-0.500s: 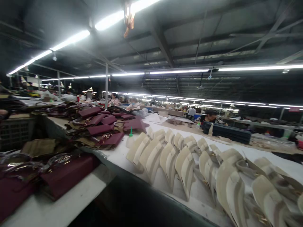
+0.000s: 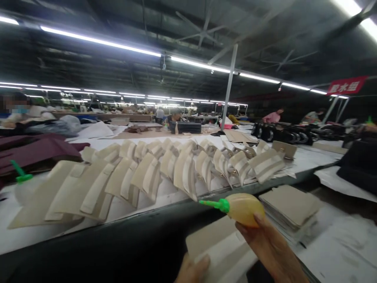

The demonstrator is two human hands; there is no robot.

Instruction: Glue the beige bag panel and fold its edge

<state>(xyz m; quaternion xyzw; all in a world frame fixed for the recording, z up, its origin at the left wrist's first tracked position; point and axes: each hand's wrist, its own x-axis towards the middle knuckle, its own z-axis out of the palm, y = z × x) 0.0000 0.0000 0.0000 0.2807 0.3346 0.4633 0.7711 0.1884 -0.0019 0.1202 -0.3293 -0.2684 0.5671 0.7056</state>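
My right hand [image 2: 271,247] is at the lower right, gripping a yellow squeeze bottle [image 2: 246,208] with a green nozzle that points left. My left hand [image 2: 191,270] shows only at the bottom edge, its thumb pressed on a beige leather piece [image 2: 219,245] that it holds beneath the bottle. Just beyond them, a long row of curved beige leather pieces [image 2: 153,173] lies overlapped on the white belt table [image 2: 88,220].
A stack of flat beige pieces [image 2: 290,204] sits right of my hands. A second green-capped bottle [image 2: 22,186] stands at the far left near maroon leather [image 2: 41,151]. A steel post [image 2: 229,86] rises behind the row. Other people work at distant tables.
The view has swung right along the table. Both my hands, the yellow bottle and the beige piece have come into view; the maroon bags have slid off to the left.
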